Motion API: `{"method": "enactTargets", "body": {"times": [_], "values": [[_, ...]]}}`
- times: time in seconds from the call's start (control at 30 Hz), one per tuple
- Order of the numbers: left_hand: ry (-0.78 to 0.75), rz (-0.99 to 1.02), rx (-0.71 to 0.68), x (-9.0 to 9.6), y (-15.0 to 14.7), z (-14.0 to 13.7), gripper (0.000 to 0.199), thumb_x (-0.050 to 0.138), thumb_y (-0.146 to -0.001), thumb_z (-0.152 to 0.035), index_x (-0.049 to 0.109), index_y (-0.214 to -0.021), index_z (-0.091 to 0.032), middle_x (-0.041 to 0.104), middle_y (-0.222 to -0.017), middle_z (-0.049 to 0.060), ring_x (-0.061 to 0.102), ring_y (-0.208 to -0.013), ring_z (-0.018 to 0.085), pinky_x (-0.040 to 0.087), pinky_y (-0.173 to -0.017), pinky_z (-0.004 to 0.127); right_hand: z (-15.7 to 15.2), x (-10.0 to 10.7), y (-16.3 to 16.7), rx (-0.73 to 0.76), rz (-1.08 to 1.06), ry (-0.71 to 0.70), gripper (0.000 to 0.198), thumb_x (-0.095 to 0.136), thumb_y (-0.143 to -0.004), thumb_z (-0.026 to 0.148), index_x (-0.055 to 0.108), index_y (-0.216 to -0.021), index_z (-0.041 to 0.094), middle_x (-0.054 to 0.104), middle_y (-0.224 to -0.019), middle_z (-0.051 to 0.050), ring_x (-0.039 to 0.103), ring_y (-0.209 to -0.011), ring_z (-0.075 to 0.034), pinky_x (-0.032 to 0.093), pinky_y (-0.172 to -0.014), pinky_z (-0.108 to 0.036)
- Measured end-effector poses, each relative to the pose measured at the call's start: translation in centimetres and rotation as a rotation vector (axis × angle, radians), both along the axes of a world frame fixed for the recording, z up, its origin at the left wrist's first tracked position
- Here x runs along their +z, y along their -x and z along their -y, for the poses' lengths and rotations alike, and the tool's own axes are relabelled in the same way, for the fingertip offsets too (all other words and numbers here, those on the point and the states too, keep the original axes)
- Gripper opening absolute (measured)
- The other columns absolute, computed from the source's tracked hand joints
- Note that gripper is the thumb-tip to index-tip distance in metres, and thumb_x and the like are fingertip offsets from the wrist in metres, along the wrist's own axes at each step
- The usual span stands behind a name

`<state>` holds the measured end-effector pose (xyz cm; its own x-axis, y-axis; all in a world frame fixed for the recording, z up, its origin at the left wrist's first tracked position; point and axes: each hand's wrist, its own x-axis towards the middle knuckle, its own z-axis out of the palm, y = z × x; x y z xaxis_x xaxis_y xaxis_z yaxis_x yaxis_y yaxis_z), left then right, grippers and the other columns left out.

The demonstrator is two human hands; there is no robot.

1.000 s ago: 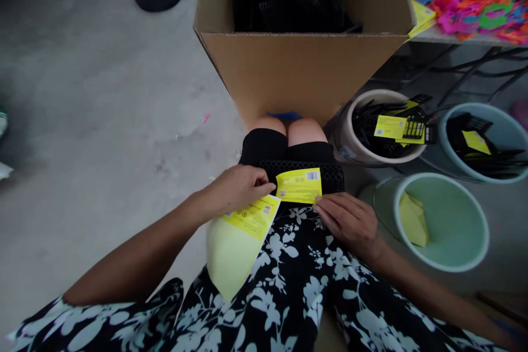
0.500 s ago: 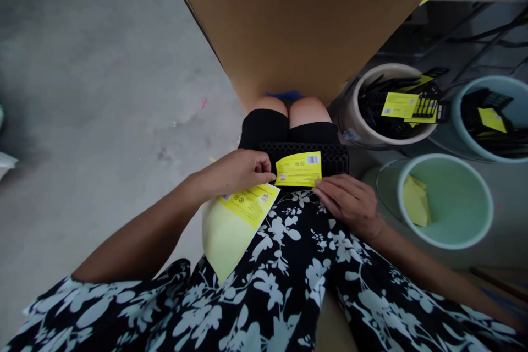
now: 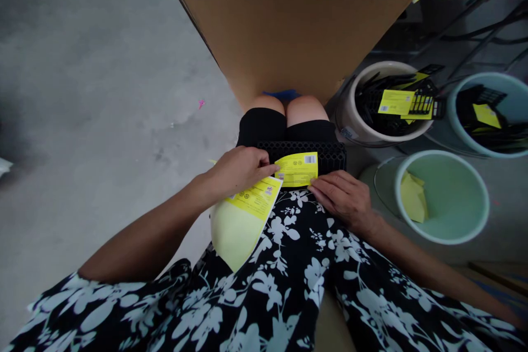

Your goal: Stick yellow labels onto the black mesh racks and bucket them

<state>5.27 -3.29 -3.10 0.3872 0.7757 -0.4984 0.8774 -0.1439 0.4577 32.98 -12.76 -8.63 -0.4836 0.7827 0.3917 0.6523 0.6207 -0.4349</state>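
Across my lap lies a black plastic lattice basket (image 3: 333,157). A yellow printed label (image 3: 295,170) with a barcode rests against its near side, its left end slightly curled. My left hand (image 3: 243,173) is closed on a sheet of yellow labels (image 3: 243,225), whose pale bare backing hangs down over my lap. The left thumb tip touches the label's left end. With its fingers together, my right hand (image 3: 342,195) grips the label's lower right corner at the basket's near edge.
A tall cardboard box (image 3: 297,33) with black items inside stands before my knees. On the right are a white bucket (image 3: 355,115) and a blue bucket (image 3: 454,115) holding black plastic pieces with yellow labels. A green bucket (image 3: 462,192) contains crumpled yellow paper (image 3: 413,198).
My left thumb has stretched right onto the label's left end. The label sheet has swung slightly right with that hand. My right hand keeps its grip at the corner.
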Motion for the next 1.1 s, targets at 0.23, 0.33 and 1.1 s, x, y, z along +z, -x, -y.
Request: {"method": "enactTargets", "body": {"times": [0.23, 0.33, 1.1], "values": [[-0.083, -0.055, -0.023, -0.5, -0.3, -0.3, 0.055, 0.044, -0.100, -0.060, 0.062, -0.064, -0.023, 0.063, -0.061, 0.005, 0.048, -0.052, 0.018, 0.025, -0.055, 0.035, 0.0, -0.1, 0.1, -0.016, 0.139, 0.018, 0.012, 0.068, -0.100, 0.024, 0.077, -0.106, 0.020, 0.078, -0.098, -0.007, 0.067, -0.083, -0.020, 0.055, -0.078, -0.036], [-0.083, -0.076, -0.019, -0.9, -0.3, -0.6, 0.057, 0.042, -0.101, -0.062, 0.065, -0.066, -0.023, 0.062, -0.060, 0.006, 0.049, -0.052, 0.019, 0.025, -0.056, 0.036, -0.1, 0.1, 0.1, -0.017, 0.198, 0.013, 0.014, 0.065, -0.101, 0.026, 0.077, -0.102, 0.019, 0.076, -0.093, -0.008, 0.064, -0.081, -0.020, 0.053, -0.075, -0.035], [-0.190, -0.230, -0.180, -0.1, -0.1, 0.3, 0.059, 0.066, -0.081, -0.080, 0.067, -0.097, -0.024, 0.072, -0.075, 0.007, 0.065, -0.066, 0.027, 0.026, -0.058, 0.033, -2.1, -0.3, -1.4, -0.110, 0.421, 0.152, 0.099, 0.060, -0.096, 0.067, 0.025, -0.167, 0.008, 0.035, -0.168, -0.026, 0.026, -0.158, -0.045, 0.017, -0.127, -0.071]]}}
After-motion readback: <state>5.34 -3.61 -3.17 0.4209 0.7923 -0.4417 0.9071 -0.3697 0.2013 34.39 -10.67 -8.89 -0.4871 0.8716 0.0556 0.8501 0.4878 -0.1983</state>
